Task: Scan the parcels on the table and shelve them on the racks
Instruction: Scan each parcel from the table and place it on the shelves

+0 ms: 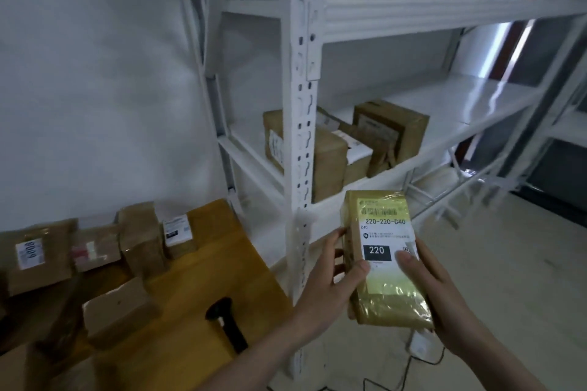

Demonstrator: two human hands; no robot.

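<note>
Both forearms are bare to the frame edge, and the hands (336, 276) wear no gloves, rings or watch.

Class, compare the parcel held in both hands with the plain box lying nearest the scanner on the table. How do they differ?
The held parcel is gripped in the air by the left hand and right hand; the plain box rests on the table. The held parcel is wrapped in glossy tape; the plain box looks matte. The held parcel shows a printed label; the plain box shows none. Both are brown cardboard.
</note>
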